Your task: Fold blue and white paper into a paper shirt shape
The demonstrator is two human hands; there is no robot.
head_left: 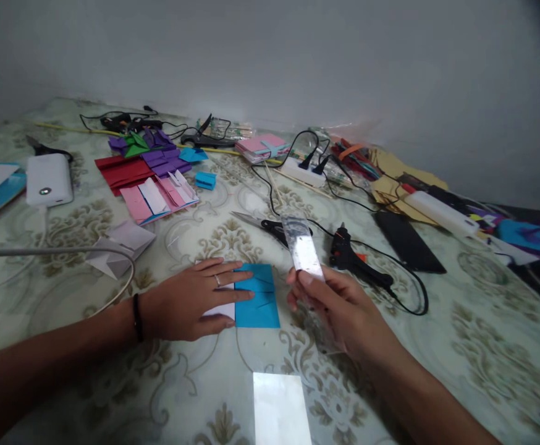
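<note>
"What's at the far left?"
"A white power bank [50, 176], well beyond the left hand [193, 301] and off to its left. Nearer that hand, also to its left, sits a pale folded paper [124, 243]."
"And the hand itself?"
"Palm down, fingers spread, flat on a blue-and-white paper [261, 304]. The white part is mostly under the hand; the blue part reaches out to its right across the patterned tablecloth [441, 337]."
"Next?"
"Scissors [274, 228], beyond both hands and between them. Then a clear plastic strip [307, 252], tilted, pinched between the thumb and fingers of the right hand [339, 303]."
"Past that?"
"A black glue gun [360, 262] just beyond the right hand, then a flat black slab [409, 241] farther to its right."
</note>
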